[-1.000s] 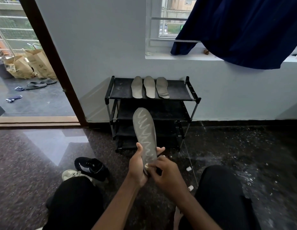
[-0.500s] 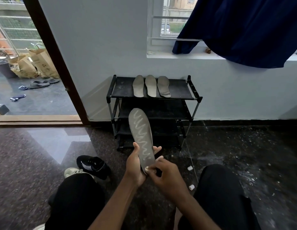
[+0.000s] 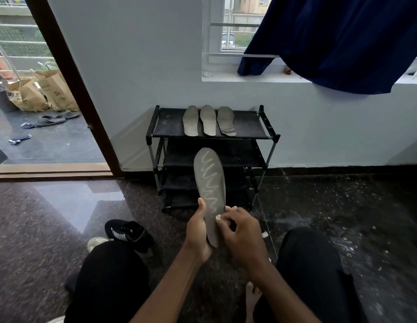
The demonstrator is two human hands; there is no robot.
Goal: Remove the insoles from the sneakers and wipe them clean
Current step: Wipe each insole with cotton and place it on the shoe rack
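My left hand (image 3: 198, 231) grips the heel end of a grey insole (image 3: 209, 183), which stands upright in front of me with a pale zigzag streak down its face. My right hand (image 3: 242, 234) pinches a small pale wad (image 3: 218, 218) against the insole's lower right edge. Three more grey insoles (image 3: 208, 121) lie side by side on the top shelf of the black shoe rack (image 3: 270, 137). A black sneaker (image 3: 128, 233) and a pale sneaker (image 3: 95, 242) sit on the floor by my left knee.
The rack stands against the white wall below a window with a dark blue cloth (image 3: 342, 43). An open doorway (image 3: 39, 136) at the left shows paper bags and slippers outside. White specks litter the dark glossy floor (image 3: 342, 217) at the right.
The view has shifted slightly. My right hand has slid up the insole's lower part with the wad, extending the pale streak; the left hand keeps its hold.
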